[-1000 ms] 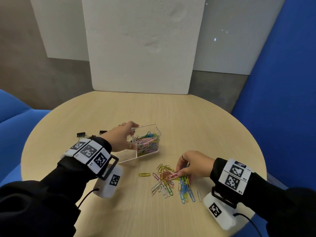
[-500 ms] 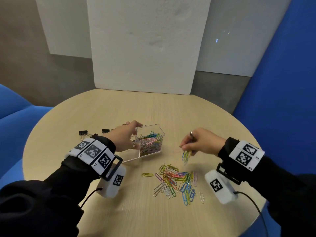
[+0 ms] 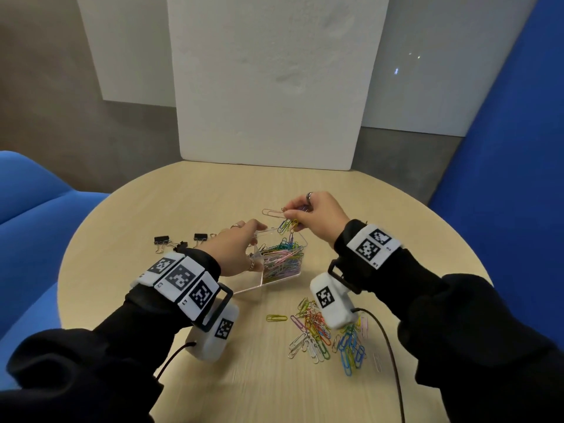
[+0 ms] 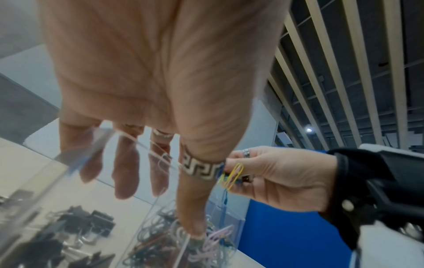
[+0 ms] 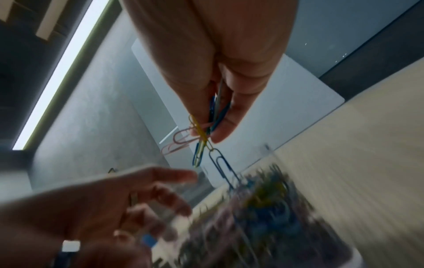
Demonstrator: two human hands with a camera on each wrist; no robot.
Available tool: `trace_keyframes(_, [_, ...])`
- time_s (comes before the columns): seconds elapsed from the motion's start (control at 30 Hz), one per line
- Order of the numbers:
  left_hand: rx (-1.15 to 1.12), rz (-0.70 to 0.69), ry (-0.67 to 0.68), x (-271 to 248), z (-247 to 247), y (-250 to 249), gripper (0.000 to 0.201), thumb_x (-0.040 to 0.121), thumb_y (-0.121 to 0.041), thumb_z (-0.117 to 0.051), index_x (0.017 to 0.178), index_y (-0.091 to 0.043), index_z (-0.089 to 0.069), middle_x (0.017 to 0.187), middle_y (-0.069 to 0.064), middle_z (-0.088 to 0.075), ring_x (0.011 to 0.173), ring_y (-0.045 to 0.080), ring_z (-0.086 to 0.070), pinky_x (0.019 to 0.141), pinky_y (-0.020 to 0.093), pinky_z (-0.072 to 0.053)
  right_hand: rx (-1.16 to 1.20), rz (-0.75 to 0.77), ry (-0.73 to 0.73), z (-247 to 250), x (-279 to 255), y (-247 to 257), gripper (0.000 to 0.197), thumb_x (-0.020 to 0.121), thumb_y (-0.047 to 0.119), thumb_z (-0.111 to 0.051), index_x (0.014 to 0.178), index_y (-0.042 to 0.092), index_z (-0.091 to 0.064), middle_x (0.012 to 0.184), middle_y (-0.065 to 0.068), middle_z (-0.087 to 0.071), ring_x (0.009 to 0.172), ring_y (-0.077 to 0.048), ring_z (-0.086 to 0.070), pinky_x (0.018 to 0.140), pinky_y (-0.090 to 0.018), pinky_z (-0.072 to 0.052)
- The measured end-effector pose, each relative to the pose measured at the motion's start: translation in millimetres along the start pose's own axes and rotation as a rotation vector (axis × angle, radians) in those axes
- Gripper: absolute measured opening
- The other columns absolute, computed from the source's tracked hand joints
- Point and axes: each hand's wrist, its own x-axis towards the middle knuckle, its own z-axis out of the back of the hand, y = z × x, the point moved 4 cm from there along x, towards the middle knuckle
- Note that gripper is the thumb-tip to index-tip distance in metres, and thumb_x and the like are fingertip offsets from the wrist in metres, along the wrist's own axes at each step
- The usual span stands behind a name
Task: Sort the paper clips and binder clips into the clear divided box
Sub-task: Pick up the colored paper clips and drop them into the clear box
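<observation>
The clear divided box (image 3: 247,285) stands on the table; its right compartment is full of coloured paper clips (image 3: 283,259). In the left wrist view, black binder clips (image 4: 87,223) lie in its left compartment. My left hand (image 3: 256,245) grips the box, fingers over the far wall and thumb (image 4: 190,208) down at the divider. My right hand (image 3: 290,213) hovers just above the right compartment and pinches a bunch of paper clips (image 5: 199,145), with a pink one (image 3: 273,212) sticking out left and a blue one (image 5: 221,163) dangling toward the box.
A loose pile of coloured paper clips (image 3: 323,334) lies on the round wooden table (image 3: 381,215) near me, with a single yellow clip (image 3: 276,318) beside it. Two black binder clips (image 3: 161,241) (image 3: 200,238) lie left of the box. A white board (image 3: 268,87) leans at the far edge.
My right hand picked a bunch of paper clips out of the loose pile, lifted it and carried it up and left to above the box. My left hand stayed on the box.
</observation>
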Motion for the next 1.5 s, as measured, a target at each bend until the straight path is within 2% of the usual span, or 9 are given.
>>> trace_keyframes(0.1, [0.012, -0.006, -0.002, 1, 0, 1, 0.07, 0.083, -0.025, -0.067, 0.139, -0.022, -0.026, 0.133, 0.005, -0.045, 0.117, 0.023, -0.047, 0.102, 0.038, -0.041, -0.03, 0.015, -0.008, -9, -7, -9, 0.005, 0.085, 0.011, -0.065, 0.086, 0.015, -0.066, 0.081, -0.001, -0.065, 0.077, -0.022, -0.066, 0.078, -0.033, -0.057])
trace_keyframes(0.37, [0.005, -0.008, 0.002, 2, 0, 1, 0.07, 0.082, -0.023, -0.068, 0.139, -0.021, -0.026, 0.134, 0.006, -0.044, 0.117, 0.022, -0.048, 0.102, 0.036, -0.042, -0.272, 0.188, 0.123, -17, -19, -11, 0.014, 0.085, 0.014, -0.065, 0.096, 0.01, -0.073, 0.096, -0.002, -0.071, 0.085, -0.006, -0.058, 0.075, -0.005, -0.041])
trace_keyframes(0.5, [0.005, -0.009, -0.003, 2, 0, 1, 0.071, 0.082, -0.023, -0.068, 0.139, -0.021, -0.027, 0.134, 0.006, -0.045, 0.118, 0.023, -0.048, 0.102, 0.038, -0.041, -0.312, 0.26, 0.116, -16, -21, -3, 0.022, 0.091, 0.025, -0.057, 0.103, 0.012, -0.07, 0.096, 0.001, -0.07, 0.086, -0.008, -0.061, 0.081, -0.016, -0.047])
trace_keyframes(0.6, [-0.002, -0.009, -0.007, 2, -1, 2, 0.071, 0.081, -0.024, -0.069, 0.139, -0.021, -0.027, 0.134, 0.006, -0.045, 0.117, 0.022, -0.048, 0.102, 0.038, -0.041, -0.29, 0.278, 0.048, -3, -24, -1, 0.024, 0.093, 0.03, -0.054, 0.102, 0.014, -0.069, 0.091, 0.006, -0.066, 0.082, -0.006, -0.058, 0.073, -0.012, -0.043])
trace_keyframes(0.8, [-0.004, -0.011, -0.002, 2, 0, 0, 0.071, 0.082, -0.023, -0.068, 0.14, -0.021, -0.027, 0.135, 0.006, -0.044, 0.116, 0.022, -0.049, 0.1, 0.035, -0.042, -0.484, 0.267, 0.299, -11, -38, -14, 0.027, 0.09, 0.035, -0.057, 0.105, 0.017, -0.07, 0.104, 0.001, -0.066, 0.096, -0.012, -0.058, 0.088, -0.027, -0.047])
trace_keyframes(0.93, [-0.011, -0.006, -0.002, 1, 0, 0, 0.071, 0.082, -0.021, -0.068, 0.139, -0.021, -0.027, 0.135, 0.006, -0.044, 0.116, 0.022, -0.049, 0.1, 0.034, -0.043, -0.545, 0.289, 0.238, -7, -36, -9, 0.029, 0.094, 0.031, -0.052, 0.104, 0.011, -0.07, 0.104, -0.002, -0.068, 0.091, -0.01, -0.058, 0.091, -0.032, -0.047])
trace_keyframes(1.13, [-0.018, -0.015, -0.006, 2, -1, 1, 0.072, 0.081, -0.023, -0.069, 0.139, -0.02, -0.027, 0.137, 0.005, -0.042, 0.118, 0.02, -0.048, 0.099, 0.032, -0.042, -0.812, 0.405, 0.336, -32, -38, 3, 0.041, 0.095, 0.046, -0.04, 0.127, 0.028, -0.056, 0.127, 0.006, -0.051, 0.116, -0.014, -0.038, 0.1, -0.035, -0.028])
trace_keyframes(1.33, [-0.009, -0.01, -0.009, 3, -1, 3, 0.072, 0.081, -0.023, -0.07, 0.139, -0.022, -0.027, 0.136, 0.005, -0.044, 0.118, 0.021, -0.048, 0.102, 0.036, -0.042, -0.935, 0.385, 0.343, -22, -36, -4, 0.044, 0.099, 0.044, -0.029, 0.119, 0.025, -0.063, 0.122, 0.005, -0.051, 0.11, -0.015, -0.037, 0.098, -0.039, -0.029])
trace_keyframes(1.5, [-0.006, -0.006, -0.008, 3, -1, 2, 0.071, 0.081, -0.022, -0.069, 0.139, -0.022, -0.027, 0.135, 0.005, -0.044, 0.116, 0.02, -0.049, 0.1, 0.035, -0.043, -0.857, 0.371, 0.298, -19, -33, -3, 0.037, 0.099, 0.039, -0.034, 0.117, 0.024, -0.062, 0.118, 0.003, -0.052, 0.11, -0.015, -0.039, 0.099, -0.038, -0.03])
